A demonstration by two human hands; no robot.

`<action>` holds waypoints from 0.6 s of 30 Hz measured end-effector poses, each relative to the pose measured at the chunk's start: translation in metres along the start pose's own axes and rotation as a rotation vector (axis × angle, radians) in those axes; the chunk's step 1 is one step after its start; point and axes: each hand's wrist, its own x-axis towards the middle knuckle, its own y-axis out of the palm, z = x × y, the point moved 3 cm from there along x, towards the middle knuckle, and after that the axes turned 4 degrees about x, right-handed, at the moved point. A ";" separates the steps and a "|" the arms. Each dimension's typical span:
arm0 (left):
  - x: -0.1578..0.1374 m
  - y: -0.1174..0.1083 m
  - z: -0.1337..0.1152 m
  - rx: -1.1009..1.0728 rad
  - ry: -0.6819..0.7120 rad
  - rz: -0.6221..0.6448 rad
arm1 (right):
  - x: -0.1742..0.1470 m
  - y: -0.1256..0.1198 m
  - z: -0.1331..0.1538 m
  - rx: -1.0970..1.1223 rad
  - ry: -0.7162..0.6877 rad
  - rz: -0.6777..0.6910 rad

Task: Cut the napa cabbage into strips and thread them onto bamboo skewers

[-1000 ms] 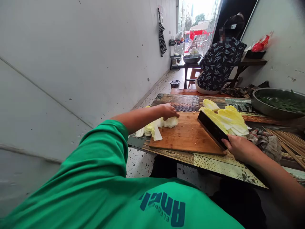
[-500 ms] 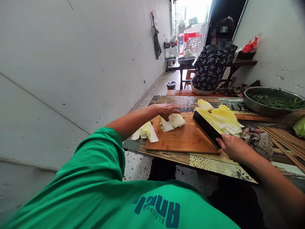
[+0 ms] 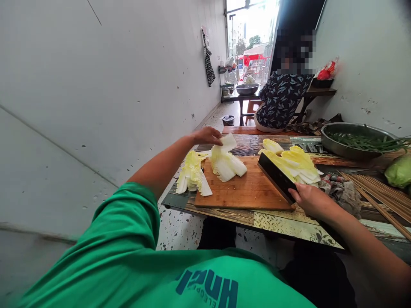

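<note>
My left hand (image 3: 209, 136) is closed on a pale napa cabbage leaf (image 3: 229, 142), raised over the far left of the wooden cutting board (image 3: 244, 196). Beneath it, another cut piece of napa cabbage (image 3: 229, 166) lies on the board. My right hand (image 3: 308, 196) grips the handle of a dark-bladed cleaver (image 3: 276, 175), whose blade slants across the board's right side. Right behind the blade is a pile of yellow-white cabbage leaves (image 3: 300, 160). More cut leaves (image 3: 192, 173) are heaped at the board's left edge.
Right of the cleaver lie a crumpled rag (image 3: 342, 194) and several wooden sticks (image 3: 382, 192). A metal basin of greens (image 3: 356, 147) and a green cabbage (image 3: 400, 171) stand farther right. Beyond the table sits a person (image 3: 284, 100), back turned.
My left hand has moved left and closed on a cabbage leaf, lifting it from the piece on the board. My right hand keeps the cleaver in nearly the same spot.
</note>
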 end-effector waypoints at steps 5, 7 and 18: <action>-0.019 -0.027 0.012 -0.603 -0.103 -0.183 | 0.001 0.000 0.000 0.037 0.026 0.084; -0.024 -0.035 0.013 -0.748 -0.111 -0.258 | 0.000 -0.001 0.002 0.050 0.033 0.097; -0.035 0.077 -0.101 0.073 0.203 -0.601 | -0.004 -0.006 -0.007 0.238 0.060 0.147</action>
